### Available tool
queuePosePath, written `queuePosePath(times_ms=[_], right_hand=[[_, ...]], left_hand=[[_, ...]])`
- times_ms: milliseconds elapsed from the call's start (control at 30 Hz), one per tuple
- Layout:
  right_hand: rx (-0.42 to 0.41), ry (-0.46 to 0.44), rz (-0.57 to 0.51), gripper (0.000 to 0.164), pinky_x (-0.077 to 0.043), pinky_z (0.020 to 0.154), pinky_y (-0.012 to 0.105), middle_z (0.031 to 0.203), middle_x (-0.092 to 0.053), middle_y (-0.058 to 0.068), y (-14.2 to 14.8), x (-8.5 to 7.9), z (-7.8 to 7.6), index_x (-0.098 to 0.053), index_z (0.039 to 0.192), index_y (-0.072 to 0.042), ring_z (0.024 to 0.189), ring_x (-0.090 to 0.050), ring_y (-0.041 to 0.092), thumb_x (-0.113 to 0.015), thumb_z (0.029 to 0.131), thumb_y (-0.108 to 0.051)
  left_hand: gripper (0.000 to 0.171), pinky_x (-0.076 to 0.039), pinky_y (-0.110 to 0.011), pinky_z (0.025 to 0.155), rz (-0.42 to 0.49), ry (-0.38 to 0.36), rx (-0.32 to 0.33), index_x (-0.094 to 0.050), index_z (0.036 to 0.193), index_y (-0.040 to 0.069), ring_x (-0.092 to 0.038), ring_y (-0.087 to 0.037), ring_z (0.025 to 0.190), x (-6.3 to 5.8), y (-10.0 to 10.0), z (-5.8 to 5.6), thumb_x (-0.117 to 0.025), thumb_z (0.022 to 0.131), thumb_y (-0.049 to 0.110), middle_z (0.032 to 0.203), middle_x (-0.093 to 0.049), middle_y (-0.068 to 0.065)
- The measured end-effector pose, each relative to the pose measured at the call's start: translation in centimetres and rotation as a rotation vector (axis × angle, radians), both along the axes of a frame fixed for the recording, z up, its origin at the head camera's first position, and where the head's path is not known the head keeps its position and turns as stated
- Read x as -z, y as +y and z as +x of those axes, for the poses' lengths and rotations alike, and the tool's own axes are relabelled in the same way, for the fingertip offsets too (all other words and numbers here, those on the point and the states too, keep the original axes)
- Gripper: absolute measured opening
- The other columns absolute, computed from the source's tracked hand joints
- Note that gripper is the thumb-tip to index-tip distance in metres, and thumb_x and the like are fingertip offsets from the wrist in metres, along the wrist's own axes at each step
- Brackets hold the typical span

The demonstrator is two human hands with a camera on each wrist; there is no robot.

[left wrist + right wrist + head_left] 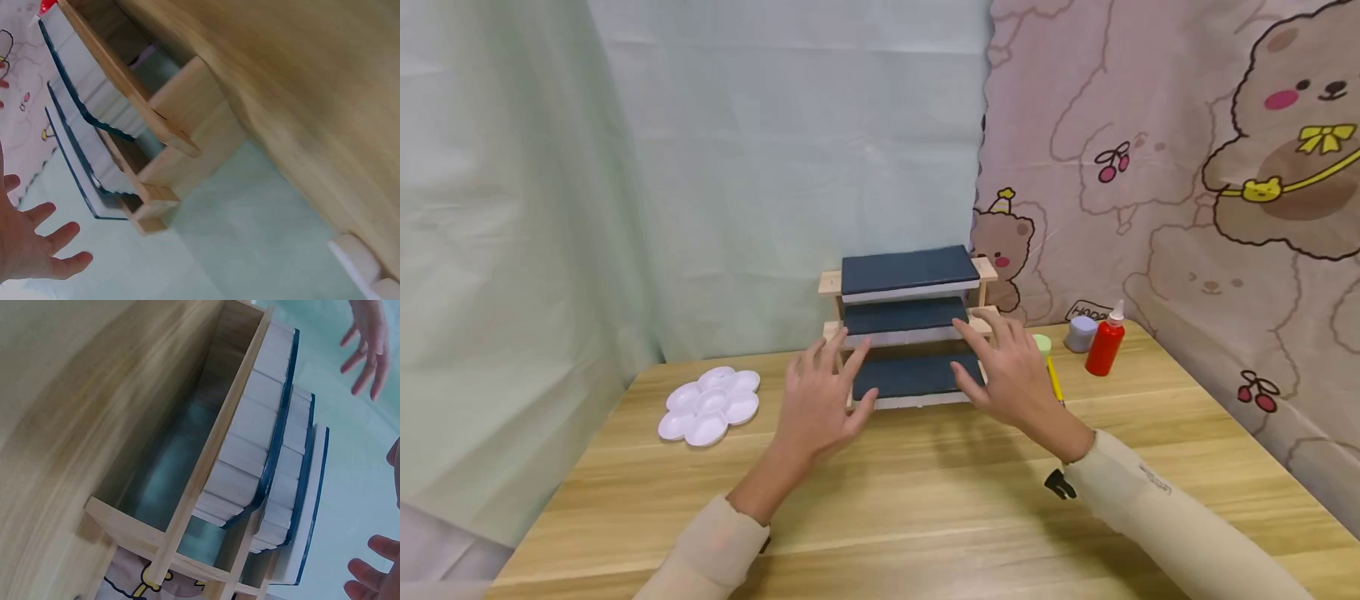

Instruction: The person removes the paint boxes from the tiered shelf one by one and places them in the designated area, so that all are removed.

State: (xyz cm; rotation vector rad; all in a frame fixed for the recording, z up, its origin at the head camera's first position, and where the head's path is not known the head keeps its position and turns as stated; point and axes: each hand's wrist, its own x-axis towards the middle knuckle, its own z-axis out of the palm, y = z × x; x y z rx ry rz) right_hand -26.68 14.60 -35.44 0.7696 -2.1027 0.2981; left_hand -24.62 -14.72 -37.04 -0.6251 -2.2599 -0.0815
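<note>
A wooden stepped rack [831,282] stands at the back of the table. On its three levels lie white segmented blocks with dark blue tops: an upper one [910,271], a middle one [906,315] and a lower one [917,377]. My left hand [823,400] hovers in front of the rack's left side with fingers spread, holding nothing. Over by the right side, my right hand [1011,371] has its fingers apart and holds nothing. From the head view I cannot tell whether any fingertip touches the rack. In the right wrist view, the rack's front rail [209,450] shows from below.
A white flower-shaped paint palette [710,407] lies at the left. Toward the back right are a red squeeze bottle [1105,346], a pale purple jar [1081,333], a light green round item [1042,343] and a yellow pencil-like stick [1055,379]. Curtains hang behind the table.
</note>
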Motion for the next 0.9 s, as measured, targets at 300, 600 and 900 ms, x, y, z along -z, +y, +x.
queuePosePath(times_ms=[300,600,900], right_hand=[[-0.069,-0.114,-0.059,0.046,-0.054,0.079,0.048,0.127,-0.058,0.013,1.0,0.7,0.0,-0.064,0.127,-0.011,0.106,-0.058,0.031,-0.067,0.086,-0.031],[-0.138,-0.236,0.037,0.048,-0.054,0.078,0.042,0.128,-0.059,0.01,1.8,1.3,-0.8,-0.065,0.127,-0.012,0.11,-0.058,0.027,-0.07,0.088,-0.038],[-0.208,-0.413,0.013,0.045,-0.047,0.098,0.052,0.135,-0.056,0.01,2.4,1.8,-1.7,-0.064,0.129,-0.013,0.124,-0.052,0.028,-0.07,0.092,-0.037]], left_hand=[[0.057,-0.046,-0.058,0.083,0.106,-0.234,0.007,-0.045,0.148,0.021,-0.054,-0.037,0.117,1.0,-1.7,0.1,-0.048,0.098,0.047,0.142,-0.05,-0.013],[0.058,-0.046,-0.062,0.088,0.132,-0.421,-0.018,-0.04,0.151,0.019,-0.05,-0.034,0.128,1.7,-3.2,-0.5,-0.051,0.101,0.045,0.15,-0.042,-0.011],[0.061,-0.05,-0.057,0.08,0.135,-0.524,0.013,-0.04,0.151,0.017,-0.057,-0.037,0.117,2.5,-4.6,-1.5,-0.051,0.101,0.049,0.148,-0.043,-0.015]])
